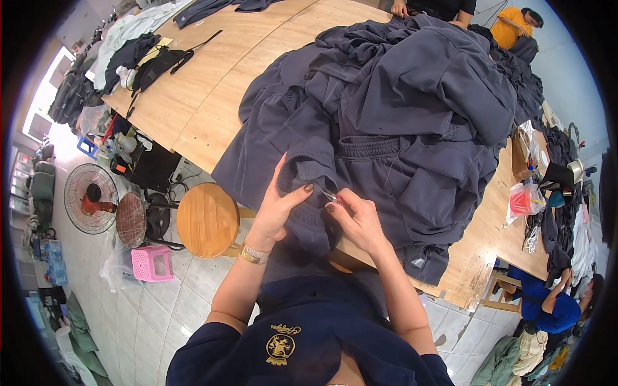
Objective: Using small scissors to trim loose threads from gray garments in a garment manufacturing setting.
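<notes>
A big heap of dark grey-blue garments (399, 96) covers the near end of a long wooden table (212, 96). One garment (322, 174) hangs over the table's edge toward me. My left hand (278, 206) pinches a fold of this garment, thumb on top. My right hand (357, 219) is closed on a small thread snipper with a reddish handle (333, 197), its tip at the cloth right beside my left thumb. A gold bracelet sits on my left wrist.
A round wooden stool (207, 219) stands left of me, with a pink plastic stool (152, 262) and floor fans (91, 197) beyond. A black strap bag (161, 64) lies on the table's far left. Other people work at the far end and lower right. A red bag (523, 201) sits right.
</notes>
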`<state>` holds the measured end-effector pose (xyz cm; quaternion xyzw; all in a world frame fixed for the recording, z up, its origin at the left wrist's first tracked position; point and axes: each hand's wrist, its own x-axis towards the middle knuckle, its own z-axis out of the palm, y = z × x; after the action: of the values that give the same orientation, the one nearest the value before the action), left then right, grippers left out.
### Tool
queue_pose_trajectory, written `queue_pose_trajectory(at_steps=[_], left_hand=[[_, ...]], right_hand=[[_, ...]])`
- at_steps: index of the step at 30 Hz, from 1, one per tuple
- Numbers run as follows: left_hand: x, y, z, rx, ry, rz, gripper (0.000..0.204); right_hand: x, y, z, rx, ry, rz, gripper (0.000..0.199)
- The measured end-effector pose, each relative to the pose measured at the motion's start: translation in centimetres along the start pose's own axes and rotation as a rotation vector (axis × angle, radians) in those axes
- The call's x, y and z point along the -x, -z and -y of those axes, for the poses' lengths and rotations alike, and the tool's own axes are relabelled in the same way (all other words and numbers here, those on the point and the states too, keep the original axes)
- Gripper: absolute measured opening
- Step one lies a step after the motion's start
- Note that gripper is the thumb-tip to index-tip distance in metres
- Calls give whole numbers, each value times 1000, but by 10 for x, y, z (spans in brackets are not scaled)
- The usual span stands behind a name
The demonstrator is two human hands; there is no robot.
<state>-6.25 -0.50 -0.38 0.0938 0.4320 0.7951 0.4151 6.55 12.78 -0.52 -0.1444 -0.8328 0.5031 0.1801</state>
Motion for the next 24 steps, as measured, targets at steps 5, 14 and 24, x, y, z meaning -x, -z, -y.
queue_pose_trajectory(at_steps=[5,14,24], left_hand=[[1,-2,-1,-29,-13,3,75],[2,-1,0,-26,-11,8,76],[1,-1,-1,-37,-37,2,73]], right_hand=[[-1,1,1,-1,-12,7,33],[-1,0,3,11,-3,0,32],[0,-4,-6,-199,-70,-70,30]])
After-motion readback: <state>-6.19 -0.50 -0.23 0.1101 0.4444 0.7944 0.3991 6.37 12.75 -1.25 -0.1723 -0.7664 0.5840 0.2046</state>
